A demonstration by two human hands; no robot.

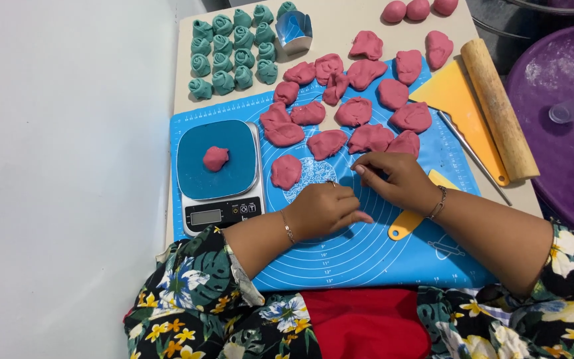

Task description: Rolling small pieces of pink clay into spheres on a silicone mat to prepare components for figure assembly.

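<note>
Here, both hands meet low on the blue silicone mat [393, 259]. The left hand [323, 211] lies knuckles up, fingers curled and pressed toward the right hand [393, 178], whose fingertips are drawn together as if pinching something small. What sits between them is hidden by the fingers, so I cannot tell whether either holds dough.

Just beyond the right hand's knuckles lie the nearest pink dough pieces [367, 137], a loose crowd spreading away up the mat. To the left hand's outer side stands a kitchen scale [219, 174] with one small pink lump [215, 158] on its blue platform. Farther past that are rows of rolled teal dough pieces [230, 48] and a metal cutter [293, 30].

Under the right wrist a yellow scraper handle [403, 226] pokes out; beyond it lie a larger yellow scraper [456, 100], a thin metal rod [473, 156] and a wooden rolling pin [499, 110].

Risks, as I judge them: the pink pieces lie so close that some touch, and soft dough could stick together; a forearm sweeping sideways could nudge the scale.

Markings: the mat carries printed concentric circles and ruler edges in white; the scale has a small grey display and round buttons; a round label sits on the purple lid [559, 100] far beyond the right elbow.
</note>
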